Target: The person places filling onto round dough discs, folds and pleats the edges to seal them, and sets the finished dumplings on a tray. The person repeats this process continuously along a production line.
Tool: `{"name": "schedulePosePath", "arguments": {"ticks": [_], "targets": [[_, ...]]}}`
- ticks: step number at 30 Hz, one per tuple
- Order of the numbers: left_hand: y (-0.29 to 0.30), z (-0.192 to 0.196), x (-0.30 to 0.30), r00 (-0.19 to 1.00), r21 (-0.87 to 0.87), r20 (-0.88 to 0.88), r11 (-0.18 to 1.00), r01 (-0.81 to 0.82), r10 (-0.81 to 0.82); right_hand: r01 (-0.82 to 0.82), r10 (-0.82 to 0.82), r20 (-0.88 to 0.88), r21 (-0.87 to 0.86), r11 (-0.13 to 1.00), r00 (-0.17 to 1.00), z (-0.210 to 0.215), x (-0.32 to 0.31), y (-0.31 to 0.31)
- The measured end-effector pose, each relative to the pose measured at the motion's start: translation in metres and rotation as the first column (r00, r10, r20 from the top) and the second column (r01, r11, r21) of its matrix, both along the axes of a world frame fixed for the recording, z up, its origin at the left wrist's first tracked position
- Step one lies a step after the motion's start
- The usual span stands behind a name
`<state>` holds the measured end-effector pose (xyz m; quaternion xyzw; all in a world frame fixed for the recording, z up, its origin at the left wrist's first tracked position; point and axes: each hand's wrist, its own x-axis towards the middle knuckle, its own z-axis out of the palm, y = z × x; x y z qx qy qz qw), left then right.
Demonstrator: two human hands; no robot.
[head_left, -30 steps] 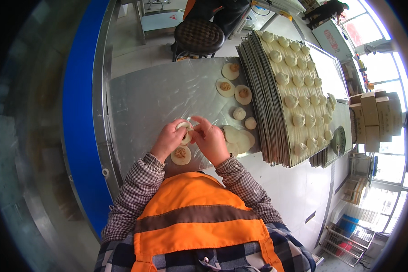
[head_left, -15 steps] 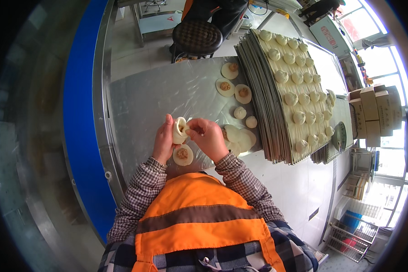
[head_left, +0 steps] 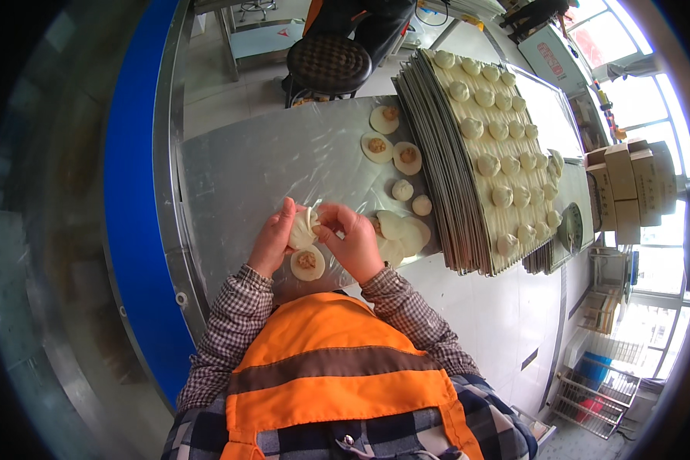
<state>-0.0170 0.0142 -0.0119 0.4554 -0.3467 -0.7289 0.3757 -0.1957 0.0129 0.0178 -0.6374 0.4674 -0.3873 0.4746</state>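
A bun with pleated, gathered dough is held up between my two hands over the metal table. My left hand cups it from the left, thumb pointing up. On its right side, the fingertips of my right hand pinch the dough edge. Just below lies a flat dough wrapper with filling. Right of my right hand are several overlapping plain dough wrappers and two small dough balls. Farther up the table lie more wrappers topped with filling.
A tall stack of trays stands at the table's right, its top tray carrying rows of shaped buns. Beyond the far edge is a round stool, with a person beside it. A blue panel runs along the left.
The bun's opening, which showed filling, is now drawn together into pleats that hide it. Both hands stay in nearly the same place around it.
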Motion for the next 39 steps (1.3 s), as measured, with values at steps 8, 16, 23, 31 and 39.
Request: {"name": "schedulePosePath", "arguments": {"ticks": [8, 16, 23, 31, 39], "targets": [[0.005, 0.007, -0.003, 0.986, -0.262, 0.157, 0.965, -0.007, 0.05, -0.066, -0.012, -0.256, -0.296, 0.953, 0.967, 0.008, -0.002, 0.002], [-0.003, 0.018, -0.006, 0.998, -0.309, -0.065, 0.951, 0.001, -0.022, 0.054, -0.123, 0.188, 0.336, 0.94, 0.974, 0.006, -0.001, 0.003], [-0.005, 0.017, -0.009, 0.998, -0.1, 0.063, 0.995, 0.025, -0.019, -0.063, -0.028, -0.221, -0.395, 0.916, 0.975, 0.022, -0.006, 0.005], [0.0, 0.013, -0.029, 0.969, -0.44, 0.119, 0.886, -0.146, 0.219, -0.042, -0.024, -0.213, -0.302, 0.952, 0.977, 0.02, -0.004, 0.008], [-0.002, 0.009, -0.04, 0.946, 0.101, -0.188, 0.964, -0.247, 0.263, -0.116, -0.03, -0.324, -0.423, 0.898, 0.946, 0.02, -0.006, 0.013]]}}
